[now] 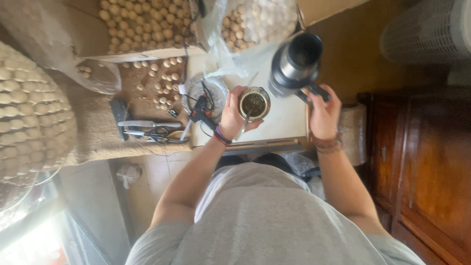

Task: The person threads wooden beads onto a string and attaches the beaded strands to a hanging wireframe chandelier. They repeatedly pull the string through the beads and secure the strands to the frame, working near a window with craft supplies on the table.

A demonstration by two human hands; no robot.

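My left hand (231, 117) is closed around a small round cup (254, 104) filled with green herb, and a metal straw leans out of it toward me. My right hand (321, 110) grips the black handle of a steel thermos flask (294, 61) with its open mouth facing up, just right of the cup. Both are held over a white tabletop (284, 125). A dark band sits on my left wrist and a beaded bracelet on my right.
Left of the cup lie a glass bowl with wires (206, 91), an orange-and-black tool (201, 114), scissors (158, 134) and a knife (142, 123). Loose wooden beads (162, 83), a box of beads (142, 22) and a bagful (250, 22) lie beyond. A wooden cabinet (422, 162) stands at the right.
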